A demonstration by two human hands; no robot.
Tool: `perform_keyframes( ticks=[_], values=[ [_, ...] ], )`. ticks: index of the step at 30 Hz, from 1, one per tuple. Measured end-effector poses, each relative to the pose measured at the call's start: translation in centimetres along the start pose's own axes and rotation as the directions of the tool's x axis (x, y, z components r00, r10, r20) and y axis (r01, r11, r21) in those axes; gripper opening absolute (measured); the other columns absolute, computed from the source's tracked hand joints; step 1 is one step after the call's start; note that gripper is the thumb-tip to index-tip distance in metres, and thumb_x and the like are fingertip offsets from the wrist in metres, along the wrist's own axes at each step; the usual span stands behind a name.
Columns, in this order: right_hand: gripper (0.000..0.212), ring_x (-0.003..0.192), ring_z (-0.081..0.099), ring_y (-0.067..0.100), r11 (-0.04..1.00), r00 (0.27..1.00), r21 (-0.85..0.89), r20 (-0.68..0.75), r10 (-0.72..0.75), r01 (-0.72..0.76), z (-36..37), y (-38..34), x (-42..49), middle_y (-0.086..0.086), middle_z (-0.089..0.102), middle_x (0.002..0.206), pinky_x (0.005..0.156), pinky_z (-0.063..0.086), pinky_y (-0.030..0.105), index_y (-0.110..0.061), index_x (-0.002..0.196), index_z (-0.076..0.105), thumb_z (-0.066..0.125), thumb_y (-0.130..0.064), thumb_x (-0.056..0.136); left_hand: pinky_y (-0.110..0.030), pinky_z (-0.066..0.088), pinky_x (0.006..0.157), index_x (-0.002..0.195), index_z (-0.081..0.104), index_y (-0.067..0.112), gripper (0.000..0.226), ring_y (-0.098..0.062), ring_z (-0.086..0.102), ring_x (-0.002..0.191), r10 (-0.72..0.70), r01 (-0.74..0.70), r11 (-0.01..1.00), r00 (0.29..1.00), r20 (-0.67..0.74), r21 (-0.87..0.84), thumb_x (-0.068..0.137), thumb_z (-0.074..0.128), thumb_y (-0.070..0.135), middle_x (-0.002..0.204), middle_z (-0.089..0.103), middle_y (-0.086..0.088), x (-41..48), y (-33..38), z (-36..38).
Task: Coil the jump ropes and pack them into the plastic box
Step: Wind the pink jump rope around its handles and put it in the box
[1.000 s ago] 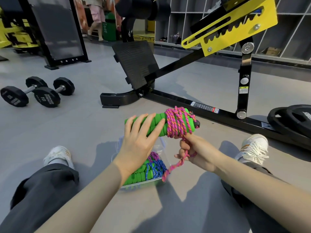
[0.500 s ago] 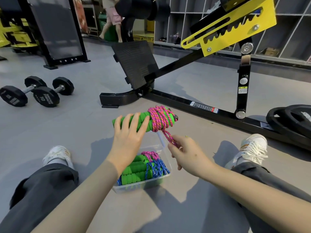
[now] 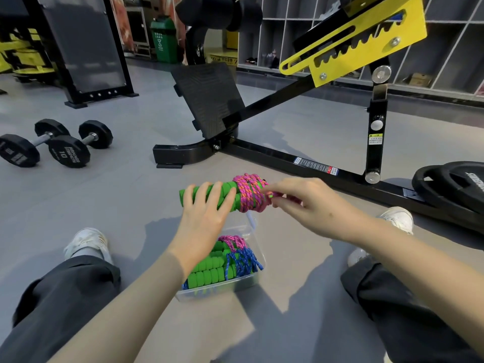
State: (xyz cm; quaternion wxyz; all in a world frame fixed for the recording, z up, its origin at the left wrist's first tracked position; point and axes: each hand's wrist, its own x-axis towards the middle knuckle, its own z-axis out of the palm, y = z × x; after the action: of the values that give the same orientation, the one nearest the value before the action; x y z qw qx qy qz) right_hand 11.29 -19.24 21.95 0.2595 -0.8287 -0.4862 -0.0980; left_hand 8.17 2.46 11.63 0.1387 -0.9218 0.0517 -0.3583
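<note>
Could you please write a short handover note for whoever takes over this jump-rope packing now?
Left hand grips the green foam handles above the plastic box.
Right hand pinches the pink rope wound round them.
Done: coiled ropes, blue and pink, lie in the box.
Left: tuck the rope end, then pack this bundle.

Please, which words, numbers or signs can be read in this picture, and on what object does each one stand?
"10": on the end face of the front dumbbell.
Cut off by the picture edge: white lettering on the weight plate.
Too small to read: frame sticker, yellow label, white print on the green bin.
</note>
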Motion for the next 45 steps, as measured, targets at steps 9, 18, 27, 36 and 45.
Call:
perform_keyframes(
  ticks=[9,18,27,36,45],
  values=[
    [0.018,0.076,0.058,0.011,1.0,0.978,-0.02,-0.207,-0.001,-0.004,0.4,2.4,0.0,0.007,0.066,0.083,0.068,0.046,0.021,-0.003,0.094,0.073,0.062,-0.009,0.082,-0.052,0.033,0.092,0.125,0.049,0.006,0.058,-0.037,0.046,0.106,0.23,-0.251,0.959,0.96,-0.158,-0.132,0.087,0.006,-0.006,0.119,0.052,-0.021,-0.2,2.8,-1.2],
    [0.026,0.068,0.054,0.012,0.996,0.952,0.041,-0.295,0.083,-0.074,1.7,2.8,-0.6,0.0,0.046,0.102,0.074,0.047,0.017,-0.008,0.105,0.062,0.071,-0.005,0.08,-0.052,0.033,0.096,0.129,0.049,0.006,0.054,-0.037,0.046,0.112,0.23,-0.254,0.959,0.956,-0.183,-0.121,0.093,0.011,-0.005,0.124,0.05,-0.021,-0.8,3.2,-2.5],
    [0.031,0.087,0.058,0.016,0.991,0.869,-0.086,-0.492,0.045,-0.1,2.8,2.7,-0.8,0.006,0.061,0.093,0.077,0.051,0.033,-0.003,0.104,0.065,0.066,-0.026,0.084,-0.051,0.035,0.093,0.123,0.058,0.005,0.055,-0.037,0.049,0.106,0.189,-0.224,0.968,0.949,-0.254,-0.116,0.091,0.014,-0.006,0.116,0.061,-0.022,-0.1,3.0,-3.0],
    [0.024,0.09,0.061,0.033,0.915,0.903,-0.401,-0.377,-0.207,0.042,3.4,3.5,-1.1,0.019,0.063,0.1,0.067,0.054,0.044,0.004,0.094,0.067,0.052,-0.014,0.09,-0.05,0.036,0.094,0.124,0.054,0.007,0.05,-0.036,0.048,0.111,0.225,-0.263,0.957,0.939,-0.259,-0.122,0.094,0.016,-0.006,0.118,0.06,-0.021,-0.6,3.0,-2.7],
    [0.027,0.092,0.066,0.031,0.874,0.934,-0.442,-0.184,-0.306,0.2,2.8,4.2,-1.5,0.013,0.07,0.095,0.077,0.056,0.04,0.002,0.104,0.067,0.047,-0.012,0.092,-0.05,0.036,0.095,0.122,0.056,0.008,0.046,-0.035,0.05,0.112,0.235,-0.277,0.954,0.929,-0.284,-0.118,0.095,0.021,-0.006,0.118,0.061,-0.02,-0.5,2.8,-2.7]
  ],
)
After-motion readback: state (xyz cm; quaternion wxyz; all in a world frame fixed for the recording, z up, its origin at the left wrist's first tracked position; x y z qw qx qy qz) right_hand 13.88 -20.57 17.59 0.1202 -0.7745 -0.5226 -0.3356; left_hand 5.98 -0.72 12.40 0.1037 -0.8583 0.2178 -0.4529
